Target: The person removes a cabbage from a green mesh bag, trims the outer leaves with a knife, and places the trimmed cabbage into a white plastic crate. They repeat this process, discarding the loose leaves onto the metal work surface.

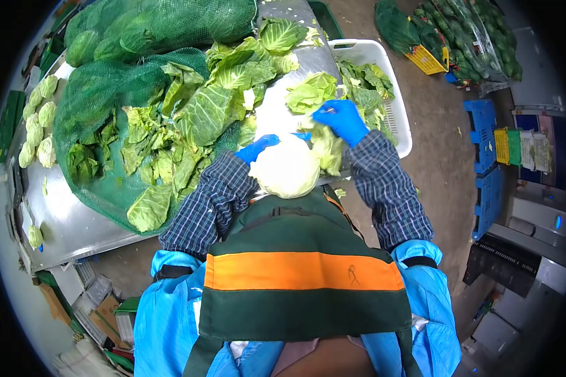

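Note:
A pale, peeled cabbage (286,168) sits close against my apron, near the table's front edge. My left hand (260,149), in a blue glove, grips it from the left and behind, and blue fingertips show past its top. To its right, my right hand (344,123), also gloved in blue, is closed at the top of a loose cabbage leaf (327,151) that hangs down beside the cabbage. Its fingertips are partly hidden. Another light green leaf (311,93) lies just beyond the right hand.
A white crate (401,129) with leaves in it stands at the right. Green netting (100,182) and loose outer leaves (210,116) cover much of the metal table (75,232). Several trimmed cabbages (46,114) lie at the far left, with a knife-like tool (26,212) nearby.

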